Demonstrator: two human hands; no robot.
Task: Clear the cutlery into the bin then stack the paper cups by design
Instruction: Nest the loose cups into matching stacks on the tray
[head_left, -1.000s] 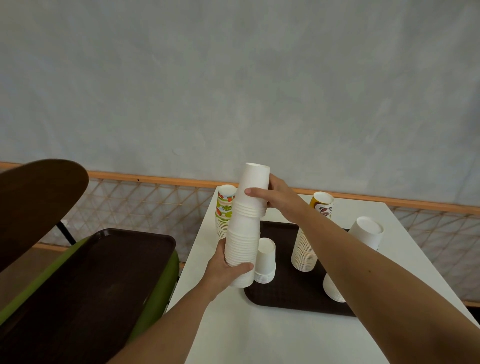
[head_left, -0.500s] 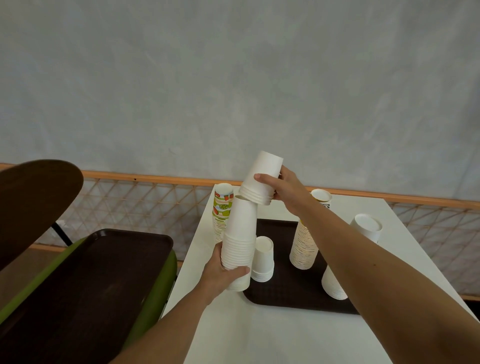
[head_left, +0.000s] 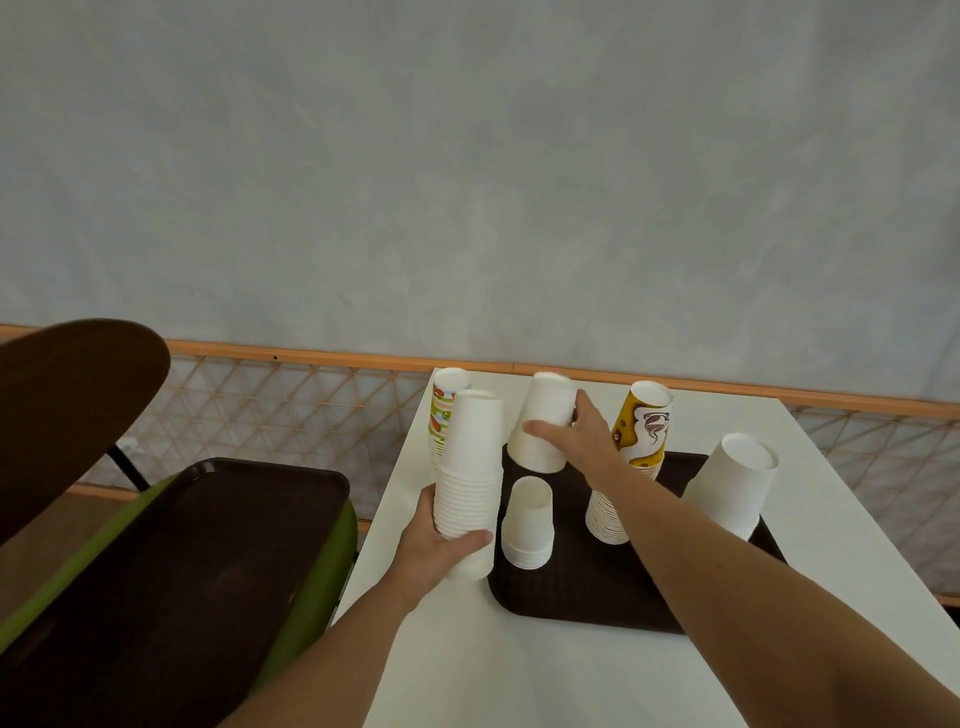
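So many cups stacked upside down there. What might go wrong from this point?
1. The left hand grips the tall white stack only near its base, at the table edge; a tilt might topple it off.
2. The right hand holds a short white stack above the tray; the forearm passes close to the yellow-topped stack and may knock it.
3. The small-cup stack stands right beside the tall one and might get bumped.
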